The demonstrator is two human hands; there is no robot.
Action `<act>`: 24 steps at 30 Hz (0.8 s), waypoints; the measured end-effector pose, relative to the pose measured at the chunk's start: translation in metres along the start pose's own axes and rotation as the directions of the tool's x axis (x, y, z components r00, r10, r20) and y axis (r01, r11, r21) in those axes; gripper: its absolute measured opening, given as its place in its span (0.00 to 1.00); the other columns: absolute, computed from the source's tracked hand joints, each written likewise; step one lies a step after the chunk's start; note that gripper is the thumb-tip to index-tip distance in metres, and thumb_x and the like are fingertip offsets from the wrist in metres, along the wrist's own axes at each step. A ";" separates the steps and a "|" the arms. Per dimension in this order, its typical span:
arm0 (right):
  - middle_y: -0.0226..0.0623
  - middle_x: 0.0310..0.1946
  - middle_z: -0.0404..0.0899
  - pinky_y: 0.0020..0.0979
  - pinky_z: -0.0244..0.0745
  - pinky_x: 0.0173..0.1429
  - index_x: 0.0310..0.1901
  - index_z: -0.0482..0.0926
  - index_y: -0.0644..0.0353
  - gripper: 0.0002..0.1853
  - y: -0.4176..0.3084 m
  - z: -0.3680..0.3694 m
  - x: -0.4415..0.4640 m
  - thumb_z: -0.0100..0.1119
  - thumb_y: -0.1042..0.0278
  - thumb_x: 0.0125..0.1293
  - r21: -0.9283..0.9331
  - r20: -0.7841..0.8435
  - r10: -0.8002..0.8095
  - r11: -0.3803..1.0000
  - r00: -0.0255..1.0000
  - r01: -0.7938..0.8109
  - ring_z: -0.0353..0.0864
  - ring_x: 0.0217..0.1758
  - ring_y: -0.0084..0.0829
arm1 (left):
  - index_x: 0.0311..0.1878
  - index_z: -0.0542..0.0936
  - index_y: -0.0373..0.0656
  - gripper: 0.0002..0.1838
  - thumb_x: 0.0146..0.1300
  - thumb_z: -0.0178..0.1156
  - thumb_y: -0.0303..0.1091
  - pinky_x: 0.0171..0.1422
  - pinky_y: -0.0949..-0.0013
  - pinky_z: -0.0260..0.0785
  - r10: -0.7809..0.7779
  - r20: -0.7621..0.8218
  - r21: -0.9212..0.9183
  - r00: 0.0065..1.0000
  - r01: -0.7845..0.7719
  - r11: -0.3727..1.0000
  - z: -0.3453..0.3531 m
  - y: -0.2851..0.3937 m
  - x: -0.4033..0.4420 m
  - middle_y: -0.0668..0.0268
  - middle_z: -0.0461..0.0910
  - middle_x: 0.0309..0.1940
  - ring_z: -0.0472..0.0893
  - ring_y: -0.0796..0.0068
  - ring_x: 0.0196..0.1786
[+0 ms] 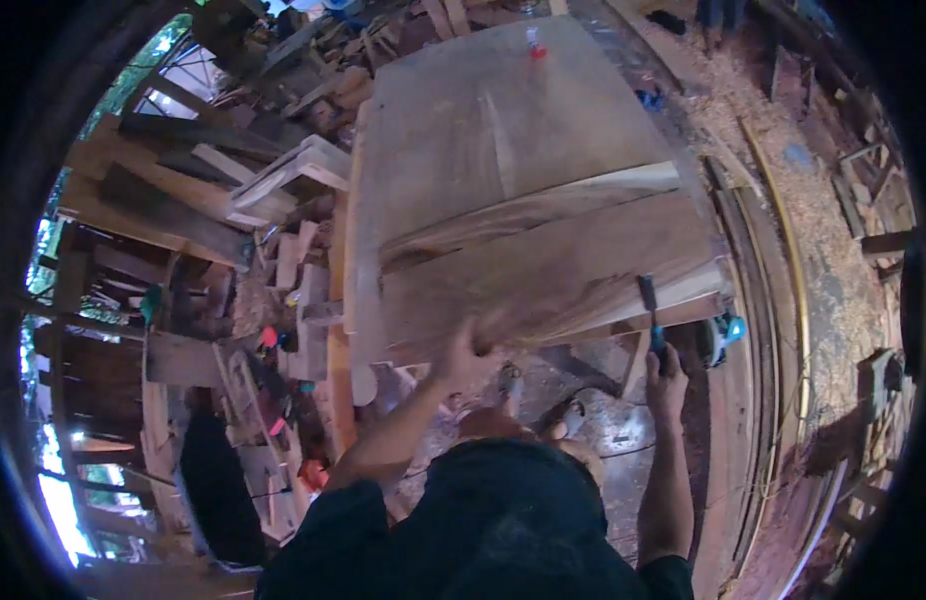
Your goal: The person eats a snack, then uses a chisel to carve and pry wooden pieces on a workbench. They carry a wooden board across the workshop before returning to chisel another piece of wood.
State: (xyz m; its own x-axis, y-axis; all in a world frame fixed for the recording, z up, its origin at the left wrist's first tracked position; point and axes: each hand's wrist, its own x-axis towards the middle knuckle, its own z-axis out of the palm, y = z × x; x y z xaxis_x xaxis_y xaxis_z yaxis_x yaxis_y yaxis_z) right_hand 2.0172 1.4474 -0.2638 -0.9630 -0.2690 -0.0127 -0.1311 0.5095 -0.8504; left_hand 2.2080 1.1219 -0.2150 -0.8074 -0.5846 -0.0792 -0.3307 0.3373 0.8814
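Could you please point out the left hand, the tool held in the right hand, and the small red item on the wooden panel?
Left hand (463, 364): head view, back of the hand.
Tool (647, 292): head view, dark upper end.
Small red item (539, 53): head view, its red part.

You wear a dark, near-black top (503, 510), plain and loosely draped; its left sleeve (345, 515) and right sleeve (667, 574) are the same dark cloth, leaving your forearms bare; a faint, paler smudge (513, 540) shows low on the fabric; your left hand (468, 358) and right hand (667, 378) are bare too.
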 end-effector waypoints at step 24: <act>0.52 0.51 0.85 0.39 0.78 0.60 0.64 0.77 0.61 0.23 -0.152 0.183 -0.173 0.64 0.64 0.69 0.076 0.259 0.013 0.997 0.966 -0.034 0.87 0.54 0.43 | 0.61 0.78 0.37 0.27 0.63 0.69 0.41 0.66 0.52 0.70 0.326 -0.344 0.530 0.881 -0.105 0.841 -0.243 -0.136 0.092 0.48 0.80 0.58 0.78 0.46 0.61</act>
State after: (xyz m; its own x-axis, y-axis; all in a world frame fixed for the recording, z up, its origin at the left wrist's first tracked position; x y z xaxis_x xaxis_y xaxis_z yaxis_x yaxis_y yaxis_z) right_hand 2.2471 1.2671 -0.2289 -0.8707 -0.4651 -0.1598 -0.0801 0.4547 -0.8871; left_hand 2.2977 0.8429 -0.2294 -0.6510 -0.6583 0.3780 -0.4525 0.7363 0.5031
